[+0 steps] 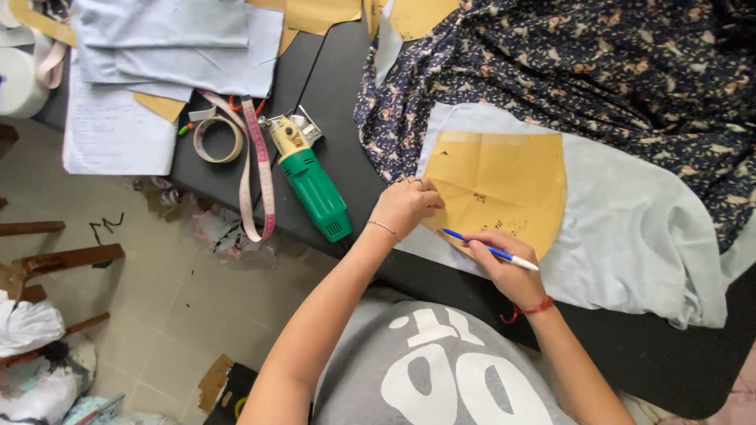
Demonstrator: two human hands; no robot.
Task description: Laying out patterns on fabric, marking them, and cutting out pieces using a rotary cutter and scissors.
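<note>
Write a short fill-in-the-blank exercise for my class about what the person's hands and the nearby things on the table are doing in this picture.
1. The right hand holds a blue and white ____.
2. The left hand presses on a brown paper pattern lying on pale ____ fabric.
3. The electric cutter left of the hands has a ____ body.
4. A pink ____ lies beside the cutter.

Missing words: pen; blue; green; measuring tape

A black worktable [331,71] is covered at one end by dark floral fabric [614,71] and pale grey cloth [630,228]. A green electric cutter [311,185], a pink tape measure [260,169], a tape roll [218,139] and stacked pale fabric pieces [173,39] are laid beside them.
</note>
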